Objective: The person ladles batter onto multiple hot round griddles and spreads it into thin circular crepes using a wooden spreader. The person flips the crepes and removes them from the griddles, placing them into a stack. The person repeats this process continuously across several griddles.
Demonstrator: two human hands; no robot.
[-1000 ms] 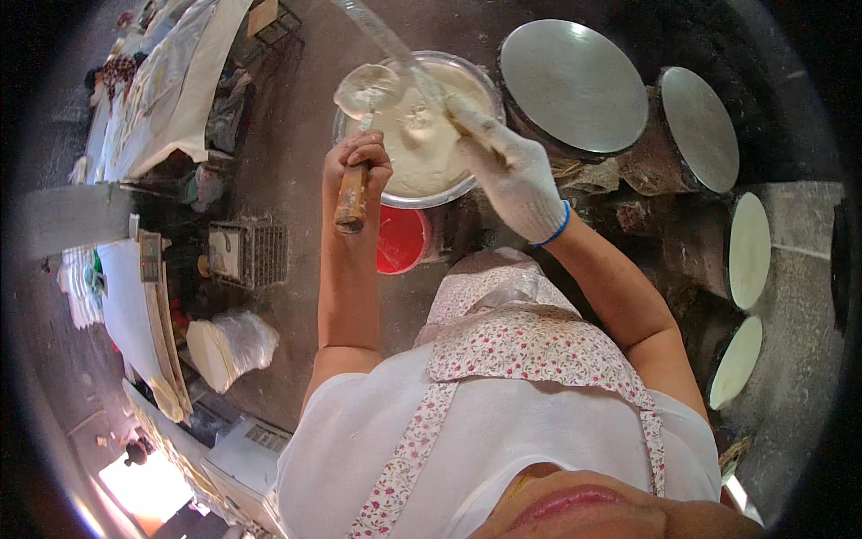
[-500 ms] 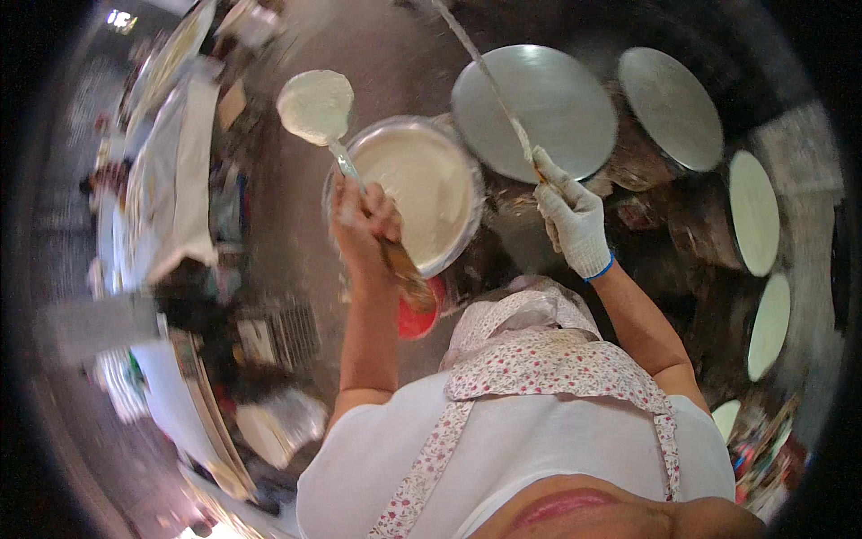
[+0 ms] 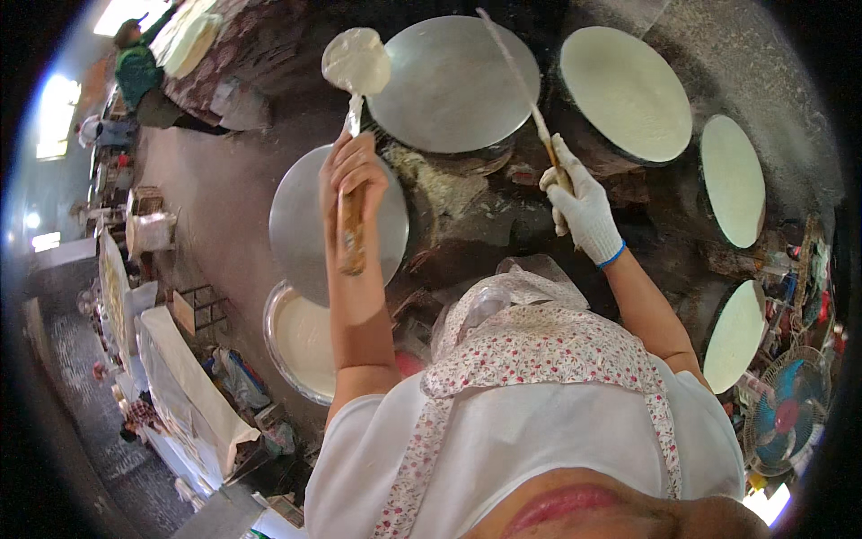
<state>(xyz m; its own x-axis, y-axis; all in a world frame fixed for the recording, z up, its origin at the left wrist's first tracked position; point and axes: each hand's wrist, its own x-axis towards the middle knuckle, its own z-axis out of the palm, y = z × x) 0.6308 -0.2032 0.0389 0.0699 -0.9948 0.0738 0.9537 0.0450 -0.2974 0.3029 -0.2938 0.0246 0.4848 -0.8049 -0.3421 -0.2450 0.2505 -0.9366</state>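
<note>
L hand (image 3: 355,175) bare, fist wrapped tight round wooden handle of ladle (image 3: 356,61); bowl end loaded w/ pale batter, raised over gap btwn two bare griddles, just left of the empty round griddle (image 3: 453,83) up top. R hand (image 3: 582,202) in white glove, closed firm on thin spreader stick (image 3: 516,76); stick angled up-left, tip lying across that same empty griddle.

Changed vs 0.5 s ago: ladle was right beside batter basin (image 3: 301,341), now well clear of it, basin down near L elbow. View swung right too, more of the griddle ring showing. 1 s ago ladle sat at basin rim, so: scooped, lifted, carried across. Stick already pointed at the bare plate then, same now.

Reading: batter on ladle not yet tipped, top griddle dry. Second bare griddle (image 3: 305,225) directly under L forearm, also dry.

Rest: four plates on right already coated: big one (image 3: 627,90), then (image 3: 734,180), (image 3: 736,334), all pale + even. Fan (image 3: 783,420) lower right. Floral apron (image 3: 539,350) over white top. Another person in green (image 3: 136,72) far upper left, not involved. Cloth-covered bench (image 3: 184,386) lower left.
</note>
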